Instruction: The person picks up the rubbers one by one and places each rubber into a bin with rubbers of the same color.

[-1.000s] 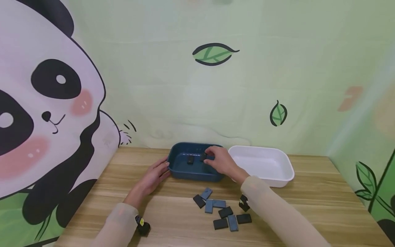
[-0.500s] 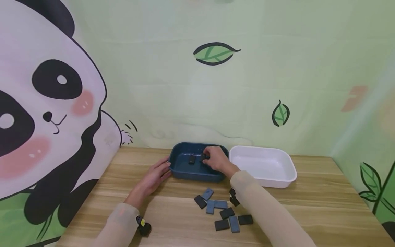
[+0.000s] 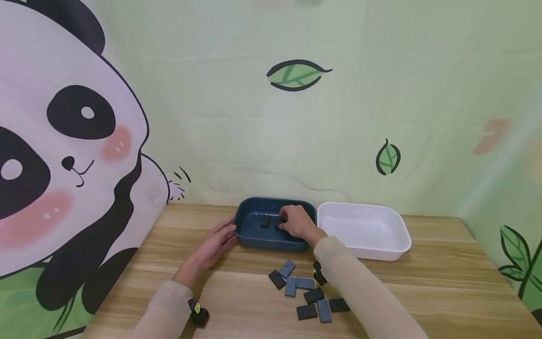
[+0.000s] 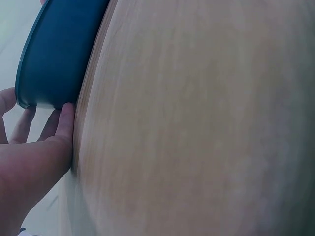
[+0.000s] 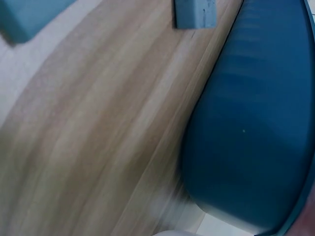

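Observation:
A dark blue tray (image 3: pixel 271 244) stands against the back wall. My left hand (image 3: pixel 215 244) rests its fingertips on the tray's left end, fingers extended; the left wrist view shows these fingers (image 4: pixel 63 125) against the blue wall. Reaching over the tray's right part, my right hand (image 3: pixel 298 223) pinches a small black tile (image 3: pixel 278 222) low inside, partly hidden by the fingers. Another black tile (image 3: pixel 265 221) is in the tray, to the left of it. Several blue tiles (image 3: pixel 290 286) and black tiles (image 3: pixel 306 312) lie loosely on the table in front.
A white tray (image 3: pixel 394 254) stands right beside the blue one, near its right end. Wooden table (image 3: pixel 241 301) spreads in front, with a printed panda and leaf backdrop (image 3: pixel 220 117) behind. In the right wrist view, a blue tile (image 5: pixel 194 14) lies near the tray.
My right hand has lowered slightly and shifted left within the blue tray, its fingers still at the black tile. The left hand stays at the tray's end. The whole view shifts slightly.

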Demonstrator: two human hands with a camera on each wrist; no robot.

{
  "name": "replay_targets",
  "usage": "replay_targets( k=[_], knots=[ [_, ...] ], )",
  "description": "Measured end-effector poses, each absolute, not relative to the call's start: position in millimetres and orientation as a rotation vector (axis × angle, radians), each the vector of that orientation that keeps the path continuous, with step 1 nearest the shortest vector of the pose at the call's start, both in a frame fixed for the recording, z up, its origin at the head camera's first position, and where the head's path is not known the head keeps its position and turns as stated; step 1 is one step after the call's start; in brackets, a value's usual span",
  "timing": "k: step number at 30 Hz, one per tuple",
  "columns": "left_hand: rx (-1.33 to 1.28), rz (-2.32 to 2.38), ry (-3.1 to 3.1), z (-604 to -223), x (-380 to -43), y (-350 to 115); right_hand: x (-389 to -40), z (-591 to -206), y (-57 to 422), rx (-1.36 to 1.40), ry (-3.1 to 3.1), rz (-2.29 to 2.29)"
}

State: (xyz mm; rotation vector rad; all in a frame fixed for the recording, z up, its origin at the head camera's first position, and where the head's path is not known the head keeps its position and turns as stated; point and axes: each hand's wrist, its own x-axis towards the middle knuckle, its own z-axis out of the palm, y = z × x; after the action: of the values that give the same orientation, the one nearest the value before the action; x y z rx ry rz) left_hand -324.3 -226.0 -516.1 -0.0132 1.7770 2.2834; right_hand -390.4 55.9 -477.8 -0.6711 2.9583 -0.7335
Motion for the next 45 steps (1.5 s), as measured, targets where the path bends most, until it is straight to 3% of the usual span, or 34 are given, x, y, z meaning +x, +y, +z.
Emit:
replay_targets(
  k=[30, 45],
  knots=[
    [-0.005, 2.289, 1.782, -515, -326, -220, -391, -468, 58, -0.650, 2.896, -0.601],
    [-0.020, 2.278, 1.793, -519, -327, -226, -360, -443, 70, -0.984, 2.809, -0.609]
  ],
)
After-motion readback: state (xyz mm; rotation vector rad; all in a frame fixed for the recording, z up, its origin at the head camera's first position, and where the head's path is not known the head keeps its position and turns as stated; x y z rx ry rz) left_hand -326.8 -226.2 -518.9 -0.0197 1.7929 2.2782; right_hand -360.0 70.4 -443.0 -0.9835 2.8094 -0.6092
